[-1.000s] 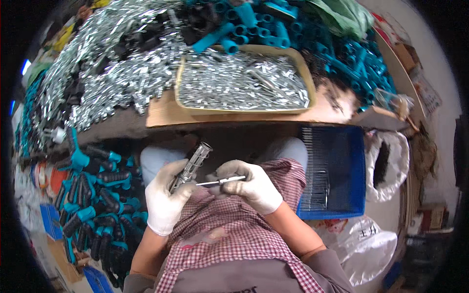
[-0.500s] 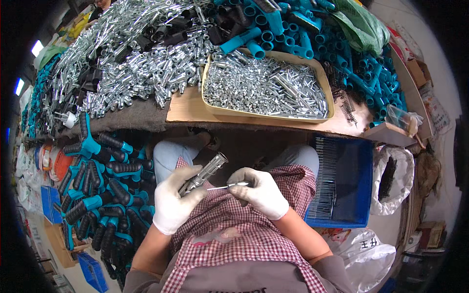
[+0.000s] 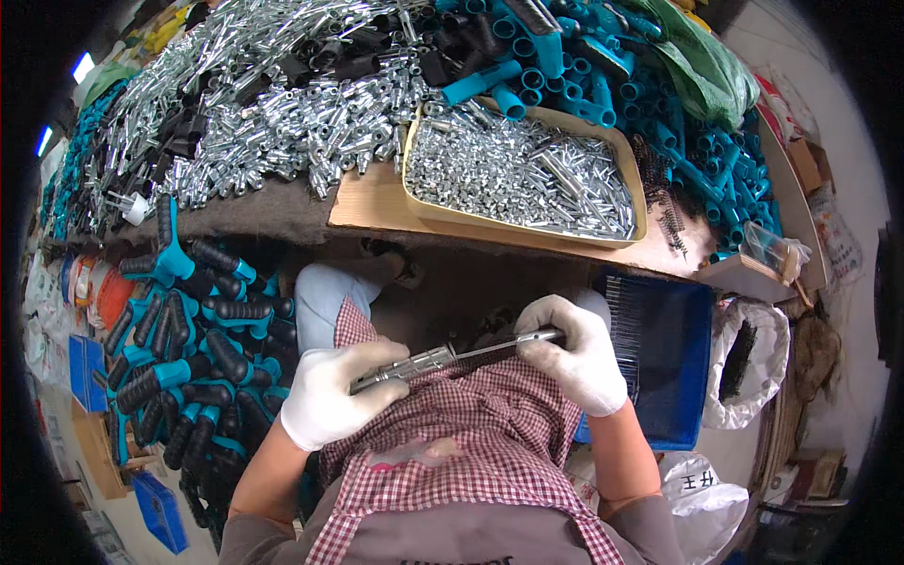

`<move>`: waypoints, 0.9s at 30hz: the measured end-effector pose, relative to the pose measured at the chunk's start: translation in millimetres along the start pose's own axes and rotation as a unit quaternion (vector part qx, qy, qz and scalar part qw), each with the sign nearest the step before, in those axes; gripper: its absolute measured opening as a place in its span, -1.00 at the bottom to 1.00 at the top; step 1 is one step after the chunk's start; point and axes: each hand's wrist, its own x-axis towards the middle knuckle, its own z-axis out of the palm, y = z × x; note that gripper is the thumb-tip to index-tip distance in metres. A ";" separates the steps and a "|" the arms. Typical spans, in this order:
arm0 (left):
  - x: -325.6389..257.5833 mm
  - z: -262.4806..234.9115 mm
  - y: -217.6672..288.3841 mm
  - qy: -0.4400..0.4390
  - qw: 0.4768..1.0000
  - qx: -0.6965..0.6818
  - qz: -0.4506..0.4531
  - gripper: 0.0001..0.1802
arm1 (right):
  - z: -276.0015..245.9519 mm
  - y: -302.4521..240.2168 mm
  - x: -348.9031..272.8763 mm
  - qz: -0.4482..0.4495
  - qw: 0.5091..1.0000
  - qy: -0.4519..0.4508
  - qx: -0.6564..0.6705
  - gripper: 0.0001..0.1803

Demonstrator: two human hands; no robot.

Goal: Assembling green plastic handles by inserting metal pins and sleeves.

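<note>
My left hand [image 3: 330, 391], in a white glove, is closed around a silver metal tube [image 3: 419, 363] with cut-outs in its side, held over my lap. In my gloved right hand [image 3: 579, 358] is a thin metal rod [image 3: 492, 347], pinched near its thicker, darker end. The rod's other end meets the right-hand mouth of the tube, roughly in line with it; how far inside it reaches is hidden. A checked apron [image 3: 452, 414] lies beneath both hands.
On the bench ahead, a cream tray [image 3: 508, 228] holds small metal parts, between heaps of metal fittings [image 3: 273, 132] and teal plastic tubes [image 3: 603, 85]. Black-and-teal handles [image 3: 226, 353] are piled at left. A blue bin [image 3: 673, 377] of thin rods and a white sack [image 3: 767, 377] stand at right.
The tube has tipped from steeply upright to nearly level, its mouth facing right. My right hand has moved right and slightly up, bringing the rod into line with the tube's mouth.
</note>
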 end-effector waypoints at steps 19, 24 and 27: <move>3.9 9.9 -3.2 -0.068 0.988 -0.111 -0.079 -0.67 | 43.7 37.7 -2.4 0.042 0.946 -0.136 0.291 -0.29; 6.5 17.5 -6.3 -0.071 0.993 -0.092 -0.035 -0.69 | 53.1 44.1 0.3 0.018 0.959 -0.176 0.221 -0.34; 7.4 18.7 -5.2 -0.065 0.994 -0.078 -0.044 -0.67 | 57.0 40.9 -2.8 0.036 0.954 -0.151 0.258 -0.33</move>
